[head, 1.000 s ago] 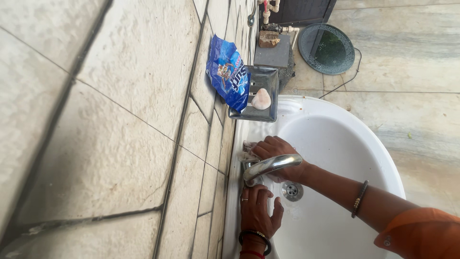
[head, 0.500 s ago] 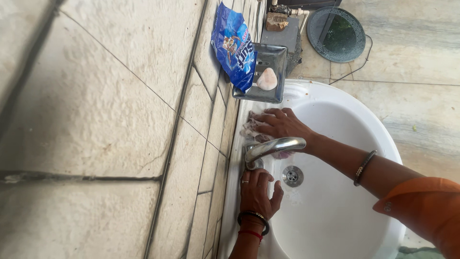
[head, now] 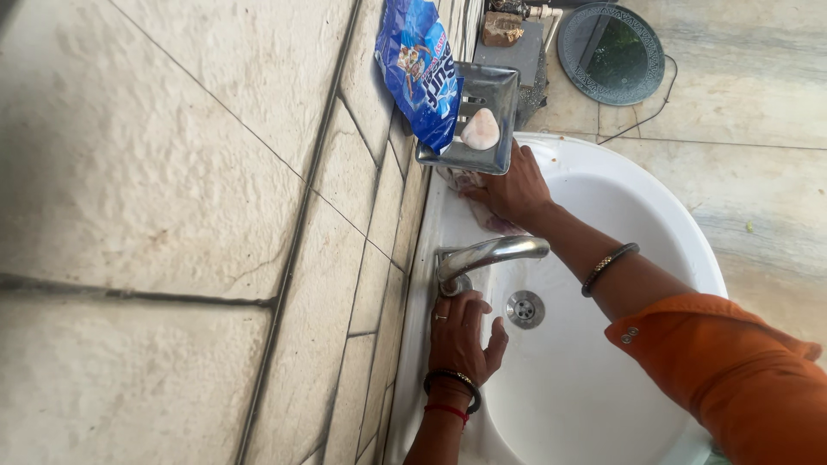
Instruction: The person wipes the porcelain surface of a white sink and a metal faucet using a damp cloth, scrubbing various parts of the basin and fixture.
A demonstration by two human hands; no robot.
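Observation:
My left hand (head: 457,340) lies flat on the white sink's (head: 689,250) back rim, fingers spread beside the base of the chrome tap (head: 491,254). It wears a ring and dark and red bangles. My right hand (head: 515,191), with an orange sleeve and a dark bracelet, presses a crumpled pinkish cloth (head: 493,224) against the rim. This hand sits just under the metal soap dish (head: 495,86). Most of the cloth is hidden beneath the hand.
The soap dish hangs on the tiled wall (head: 215,172) and holds a pale soap bar (head: 481,131) and a blue detergent packet (head: 418,69). The drain (head: 525,308) lies below the tap spout. On the floor beyond are a round dark cover (head: 612,52) and a brown block (head: 502,28).
My right hand has slid the cloth along the rim from the tap's base up to just under the soap dish. The left hand has stayed by the tap.

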